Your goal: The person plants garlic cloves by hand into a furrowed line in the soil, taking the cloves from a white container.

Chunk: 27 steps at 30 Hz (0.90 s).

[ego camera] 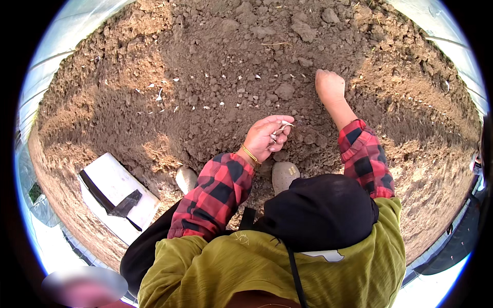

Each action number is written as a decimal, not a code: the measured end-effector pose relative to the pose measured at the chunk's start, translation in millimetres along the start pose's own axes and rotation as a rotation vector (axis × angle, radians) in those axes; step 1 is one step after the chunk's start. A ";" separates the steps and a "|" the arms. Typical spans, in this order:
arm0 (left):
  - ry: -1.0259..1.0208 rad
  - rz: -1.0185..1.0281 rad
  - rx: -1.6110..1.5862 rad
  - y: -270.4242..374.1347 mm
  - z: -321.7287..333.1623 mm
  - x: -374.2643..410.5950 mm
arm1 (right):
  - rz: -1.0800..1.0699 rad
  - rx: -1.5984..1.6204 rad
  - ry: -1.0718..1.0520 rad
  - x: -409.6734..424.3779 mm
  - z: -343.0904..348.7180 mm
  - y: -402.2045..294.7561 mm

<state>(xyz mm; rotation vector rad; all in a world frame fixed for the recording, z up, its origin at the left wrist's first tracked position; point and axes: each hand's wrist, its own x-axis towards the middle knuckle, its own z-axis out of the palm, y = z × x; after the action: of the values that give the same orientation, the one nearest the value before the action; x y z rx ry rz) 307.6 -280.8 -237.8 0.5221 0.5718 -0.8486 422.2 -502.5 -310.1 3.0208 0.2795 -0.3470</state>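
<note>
My left hand (265,136) is cupped around several pale garlic cloves (274,135), held low over the soil in front of my shoes. Farther out, at the right end of a row of cloves (257,77), my right hand (330,85) is lowered to the loose brown soil (246,50). Its knuckles face up and its fingertips are hidden, so whether it pinches a clove is unclear. Nearer to me, a second row of cloves (222,104) runs roughly parallel to the first. Individual cloves in both rows poke out of the ground with gaps between them.
At my left lies a white block (111,181) with black tape on it. Clods (285,91) are scattered over the bed. My shoes (284,175) rest on the soil close to the rows. Plastic sheeting (448,50) with ribs curves along both sides. A blurred patch covers the lower left.
</note>
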 end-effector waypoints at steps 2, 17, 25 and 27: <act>-0.030 0.025 -0.012 -0.9 -5.1 2.0 | -0.033 -0.011 0.012 4.6 2.9 0.2; 0.071 0.080 0.154 -24.6 15.9 4.0 | 0.206 1.449 -0.410 -117.8 -60.1 -39.2; 0.131 0.096 0.072 -14.1 2.2 2.9 | -0.216 0.181 0.049 -84.5 -40.5 -40.5; 0.130 0.101 0.061 -12.1 -1.2 1.0 | -0.294 0.091 0.001 -75.2 -31.1 -51.5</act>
<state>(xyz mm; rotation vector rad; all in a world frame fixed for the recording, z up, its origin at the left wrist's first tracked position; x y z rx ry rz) 298.0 -287.3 -241.8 0.6593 0.6344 -0.7416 347.2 -461.6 -265.8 3.0677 0.7307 -0.3894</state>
